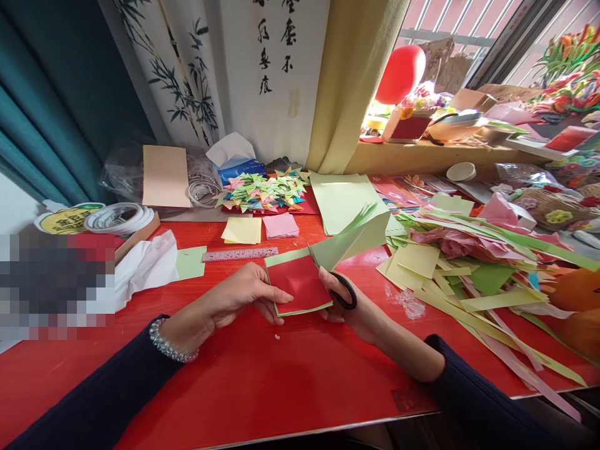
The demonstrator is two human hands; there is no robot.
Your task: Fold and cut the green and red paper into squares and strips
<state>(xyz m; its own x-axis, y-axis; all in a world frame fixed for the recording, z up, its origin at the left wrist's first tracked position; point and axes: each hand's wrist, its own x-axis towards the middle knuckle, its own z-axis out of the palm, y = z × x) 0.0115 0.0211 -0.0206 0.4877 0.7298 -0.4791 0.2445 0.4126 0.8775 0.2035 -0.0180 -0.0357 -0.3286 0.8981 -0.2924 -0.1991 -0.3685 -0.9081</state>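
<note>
My left hand [250, 290] pinches the left edge of a red paper square [300, 284], thumb on top. Under that square lies a stack of green paper [281, 257], its border showing along the edges. In my right hand [340, 297] are scissors with a black handle [347, 292]; the blades are at the stack's right side and partly hidden. A green flap of sheets [359, 240] fans up and away beyond the scissors. Both hands are held above the red table [262, 387].
A pink ruler [240, 254], yellow squares [242, 230] and pink squares [280, 225] lie behind my hands. Folded paper pieces [267, 190] are heaped at the back beside large green sheets [342, 200]. Paper strips [487, 294] cover the right; white tape rolls [117, 219] stand left.
</note>
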